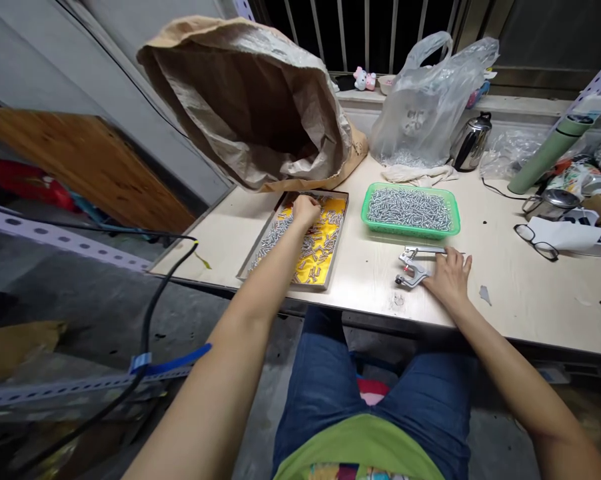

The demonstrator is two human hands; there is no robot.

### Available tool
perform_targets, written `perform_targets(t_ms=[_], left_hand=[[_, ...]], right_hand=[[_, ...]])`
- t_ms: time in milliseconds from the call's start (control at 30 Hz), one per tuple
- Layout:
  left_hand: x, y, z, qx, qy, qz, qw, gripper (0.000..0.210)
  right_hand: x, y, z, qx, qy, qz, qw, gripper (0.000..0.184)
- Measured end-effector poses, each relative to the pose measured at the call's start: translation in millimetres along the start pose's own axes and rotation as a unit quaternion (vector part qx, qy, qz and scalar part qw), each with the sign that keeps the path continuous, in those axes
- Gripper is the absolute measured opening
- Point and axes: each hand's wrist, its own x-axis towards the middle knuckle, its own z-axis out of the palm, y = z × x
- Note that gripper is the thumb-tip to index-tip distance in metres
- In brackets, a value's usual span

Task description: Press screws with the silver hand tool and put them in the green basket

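Note:
My left hand is over the far part of a shallow tray with a yellow lining. Its fingers are curled down among small silver screw-like metal pieces; whatever they pinch is hidden. On the right, my right hand grips a silver plier-like hand tool by its handles, just above the table. The tool's head points left. Beyond it stands a green plastic basket filled with small silver metal pieces.
A big brown paper sack gapes behind the tray. Further back are a clear plastic bag, a white cloth and a steel kettle. Glasses and a green bottle are at right. A black cable hangs at left.

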Motion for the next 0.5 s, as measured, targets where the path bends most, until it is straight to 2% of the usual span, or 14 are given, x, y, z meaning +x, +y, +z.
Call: perform_targets(t_ms=[133,267,333,433,500], left_hand=[[6,8,11.3,0.057,-0.025,0.032,0.998,0.022],[10,17,15.5,0.101,-0.105,0.076,0.986,0.021],[11,18,14.6,0.123,-0.132,0.077,0.981,0.019],[7,16,11.2,0.140,-0.132,0.074,0.979,0.018],[1,14,8.3,0.131,-0.097,0.087,0.983,0.015]], right_hand=[[0,1,-1,-0.007,-0.004,-0.005,1.000,0.071],[0,1,-1,-0.009,-0.012,0.002,1.000,0.071],[1,0,-1,-0.011,-0.018,0.006,1.000,0.072],[1,0,-2,-0.007,-0.025,0.004,1.000,0.073],[1,-1,-3,-0.004,-0.029,0.006,1.000,0.074]])
